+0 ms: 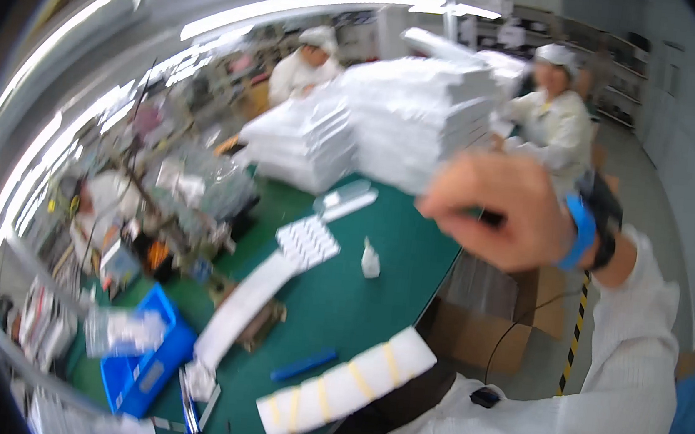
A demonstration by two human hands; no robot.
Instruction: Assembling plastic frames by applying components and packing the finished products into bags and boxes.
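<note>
Blur smears the right hand (503,211), raised before white stacks (411,118); fingers (449,202) curl inward, their hold unclear. Left hand is out of view above the tabletop (348,301).

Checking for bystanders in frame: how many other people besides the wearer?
2. One person in white sits behind the left white stack; another person sits at the far right of the tall stack. Others may be hidden behind the stacks.
</note>
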